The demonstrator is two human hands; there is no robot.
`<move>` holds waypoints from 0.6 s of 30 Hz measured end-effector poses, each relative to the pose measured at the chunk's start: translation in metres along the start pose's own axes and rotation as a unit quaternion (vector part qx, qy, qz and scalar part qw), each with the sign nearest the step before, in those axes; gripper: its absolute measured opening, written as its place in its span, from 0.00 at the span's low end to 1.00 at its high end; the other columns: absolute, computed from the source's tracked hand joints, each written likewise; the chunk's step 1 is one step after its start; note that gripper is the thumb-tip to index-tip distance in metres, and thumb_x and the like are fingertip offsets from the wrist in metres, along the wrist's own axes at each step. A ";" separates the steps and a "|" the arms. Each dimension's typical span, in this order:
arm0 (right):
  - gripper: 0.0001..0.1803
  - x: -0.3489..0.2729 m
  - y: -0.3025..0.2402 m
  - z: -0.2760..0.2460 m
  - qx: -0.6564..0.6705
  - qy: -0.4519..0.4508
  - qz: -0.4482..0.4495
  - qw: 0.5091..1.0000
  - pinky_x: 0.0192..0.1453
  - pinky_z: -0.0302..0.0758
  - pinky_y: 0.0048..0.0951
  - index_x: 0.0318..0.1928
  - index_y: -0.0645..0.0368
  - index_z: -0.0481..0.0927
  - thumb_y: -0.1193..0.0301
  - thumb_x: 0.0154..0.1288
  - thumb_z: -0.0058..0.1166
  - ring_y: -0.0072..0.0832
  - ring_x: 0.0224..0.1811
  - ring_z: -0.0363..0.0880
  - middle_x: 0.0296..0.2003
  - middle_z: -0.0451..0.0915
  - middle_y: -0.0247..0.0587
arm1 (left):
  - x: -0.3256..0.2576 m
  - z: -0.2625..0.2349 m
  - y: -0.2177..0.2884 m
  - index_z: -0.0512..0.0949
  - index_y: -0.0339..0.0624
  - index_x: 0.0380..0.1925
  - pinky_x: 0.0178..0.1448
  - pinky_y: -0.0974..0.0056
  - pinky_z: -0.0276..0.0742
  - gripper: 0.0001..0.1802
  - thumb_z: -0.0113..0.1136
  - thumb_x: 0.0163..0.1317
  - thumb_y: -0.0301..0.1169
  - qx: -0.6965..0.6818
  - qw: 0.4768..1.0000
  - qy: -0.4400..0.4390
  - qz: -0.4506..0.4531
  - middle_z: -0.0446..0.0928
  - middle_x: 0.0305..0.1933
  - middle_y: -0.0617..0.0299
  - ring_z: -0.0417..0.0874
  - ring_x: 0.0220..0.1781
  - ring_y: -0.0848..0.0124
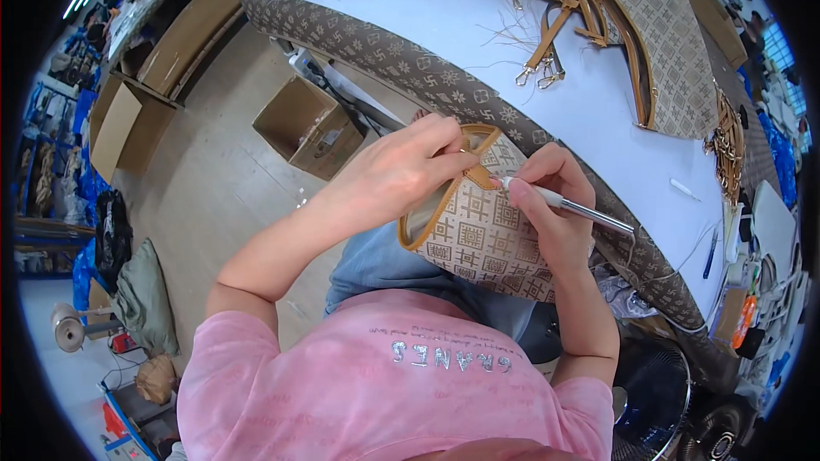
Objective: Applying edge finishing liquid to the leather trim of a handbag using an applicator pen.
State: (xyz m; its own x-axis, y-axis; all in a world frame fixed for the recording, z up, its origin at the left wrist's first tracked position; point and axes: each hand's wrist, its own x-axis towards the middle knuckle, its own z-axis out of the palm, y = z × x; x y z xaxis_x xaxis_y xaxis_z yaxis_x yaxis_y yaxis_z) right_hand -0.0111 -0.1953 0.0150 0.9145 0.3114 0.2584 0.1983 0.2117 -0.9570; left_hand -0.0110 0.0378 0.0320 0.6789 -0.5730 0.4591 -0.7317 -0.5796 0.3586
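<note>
In the head view, the patterned bag [478,235] sits over the person's lap, just beside the cloth-draped edge of the tabletop [598,111]. The left hand [410,162] has its fingers pinching the tan tab [483,177] at the bag's rim, and the right hand [555,201] grips a white-and-silver pen-like tool [596,215] between thumb and fingers. Its tip points at the tab; whether it touches is too small to tell.

The left fingers are so near the tip that a slip, from pushing too hard or at a poor angle, would likely jab them. A loose pinch could let the tab shift and the tip scratch the patterned fabric. With only the lap visibly beneath, the bag could also sag or twist, spoiling the aim.
</note>
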 end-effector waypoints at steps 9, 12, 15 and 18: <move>0.06 0.002 0.005 0.006 -0.038 -0.014 0.086 0.995 0.42 0.71 0.18 0.34 0.63 0.75 0.83 0.63 0.59 0.14 0.35 0.72 0.34 0.74 0.32 | -0.004 0.006 -0.017 0.81 0.38 0.38 0.43 0.60 0.80 0.08 0.65 0.58 0.23 -0.061 0.998 0.018 0.012 0.77 0.41 0.59 0.81 0.41 0.61; 0.06 0.002 0.006 0.009 -0.048 -0.018 0.082 0.995 0.42 0.71 0.18 0.35 0.63 0.75 0.83 0.64 0.59 0.14 0.36 0.72 0.34 0.74 0.32 | -0.004 0.014 -0.024 0.80 0.38 0.38 0.48 0.57 0.81 0.06 0.64 0.60 0.25 -0.119 0.992 0.029 0.012 0.79 0.42 0.58 0.83 0.43 0.59; 0.06 0.001 0.006 0.010 -0.094 -0.026 0.058 0.994 0.42 0.71 0.19 0.36 0.63 0.76 0.84 0.63 0.60 0.15 0.36 0.73 0.35 0.74 0.33 | -0.003 0.018 -0.028 0.79 0.38 0.37 0.54 0.54 0.80 0.05 0.62 0.63 0.26 -0.143 0.989 0.022 -0.008 0.82 0.42 0.57 0.84 0.45 0.57; 0.06 0.000 0.009 0.012 -0.105 -0.027 0.044 0.993 0.42 0.71 0.19 0.37 0.64 0.77 0.84 0.63 0.61 0.16 0.36 0.73 0.35 0.74 0.34 | -0.003 0.021 -0.030 0.78 0.39 0.37 0.55 0.54 0.80 0.05 0.62 0.63 0.27 -0.143 0.989 0.024 -0.007 0.82 0.41 0.57 0.84 0.45 0.56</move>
State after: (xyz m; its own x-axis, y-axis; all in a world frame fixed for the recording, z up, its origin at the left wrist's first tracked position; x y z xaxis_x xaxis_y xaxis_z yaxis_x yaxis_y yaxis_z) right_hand -0.0130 -0.1824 0.0079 0.9121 0.3713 0.1736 0.1927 -0.0148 -0.9811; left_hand 0.0099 0.0448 0.0029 0.6901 -0.5342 0.4882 -0.7145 -0.3959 0.5769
